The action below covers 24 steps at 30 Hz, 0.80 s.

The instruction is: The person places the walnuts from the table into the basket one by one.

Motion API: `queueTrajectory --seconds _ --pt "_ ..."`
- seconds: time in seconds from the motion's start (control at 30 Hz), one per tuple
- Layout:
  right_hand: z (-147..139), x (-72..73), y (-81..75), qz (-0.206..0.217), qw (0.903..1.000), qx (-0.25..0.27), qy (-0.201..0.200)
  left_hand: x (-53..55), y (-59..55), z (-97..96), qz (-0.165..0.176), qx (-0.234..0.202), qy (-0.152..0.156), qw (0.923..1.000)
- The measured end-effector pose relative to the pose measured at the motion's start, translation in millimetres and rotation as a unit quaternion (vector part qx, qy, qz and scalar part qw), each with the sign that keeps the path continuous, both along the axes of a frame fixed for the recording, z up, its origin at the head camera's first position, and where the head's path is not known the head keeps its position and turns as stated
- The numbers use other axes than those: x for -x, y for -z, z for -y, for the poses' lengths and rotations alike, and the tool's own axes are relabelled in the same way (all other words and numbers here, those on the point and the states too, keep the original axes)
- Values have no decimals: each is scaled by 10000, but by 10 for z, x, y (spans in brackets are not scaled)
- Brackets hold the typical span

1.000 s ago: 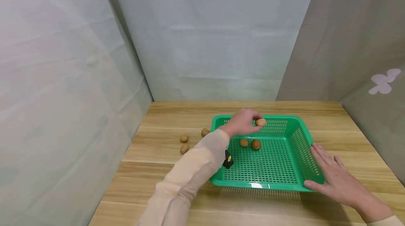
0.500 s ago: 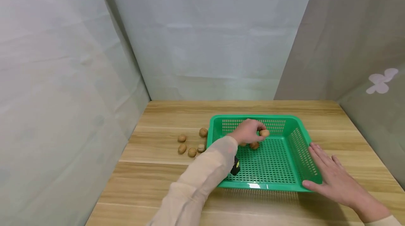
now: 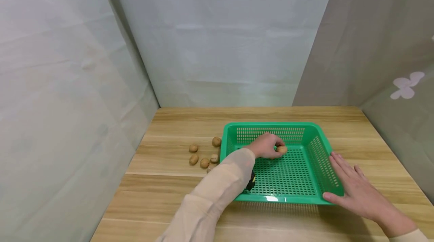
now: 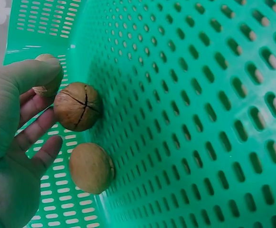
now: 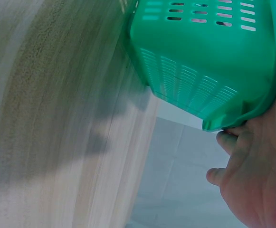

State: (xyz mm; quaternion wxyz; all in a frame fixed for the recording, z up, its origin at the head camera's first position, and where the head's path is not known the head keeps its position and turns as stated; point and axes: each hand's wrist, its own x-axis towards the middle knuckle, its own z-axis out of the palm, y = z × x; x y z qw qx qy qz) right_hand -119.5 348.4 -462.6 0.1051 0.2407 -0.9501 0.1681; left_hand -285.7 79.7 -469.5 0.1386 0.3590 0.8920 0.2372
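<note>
Inside the green plastic basket point(image 3: 271, 124), my left hand point(image 3: 265, 145) pinches a walnut point(image 3: 282, 150) between thumb and fingers, low over the perforated floor. In the left wrist view, a walnut with dark cracks point(image 4: 77, 107) lies right beside the fingers, and a smoother walnut point(image 4: 91, 168) lies closer to the palm. From the head, the hand mostly covers these two. My right hand point(image 3: 354, 189) rests along the basket's right rim with its fingers extended; the right wrist view shows its fingers at the outer edge of the basket point(image 5: 199, 52).
Several walnuts point(image 3: 204, 163) lie on the wooden table point(image 3: 162, 193) left of the basket, one partly behind the left sleeve. A black strap piece with a yellow mark point(image 3: 251, 181) shows under the left wrist. Pale cloth point(image 3: 217, 46) hangs behind and at both sides.
My left hand has moved down into the basket with the walnut, from rim height to close over the floor. The right hand stays on the rim.
</note>
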Motion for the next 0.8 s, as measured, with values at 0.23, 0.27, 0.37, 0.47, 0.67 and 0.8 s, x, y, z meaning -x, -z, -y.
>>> queueTrajectory --seconds 0.23,0.27,0.37,0.47,0.67,0.8 --pt "12 -2 3 -2 10000 -1 28 5 59 -14 -174 321 120 9993" --pt "13 0 2 -2 10000 -1 27 4 67 -15 -159 341 127 9992" --pt "11 -3 -2 -23 10000 11 18 -5 79 -14 -135 448 142 9988" --pt "8 -6 -4 -37 10000 2 17 -8 82 -13 -125 534 128 9984" --pt "12 -4 -4 -13 10000 -3 9 -12 -1 12 -58 378 50 9993" --pt "15 -2 -4 16 10000 -6 5 -27 -247 49 -76 94 32 9999"
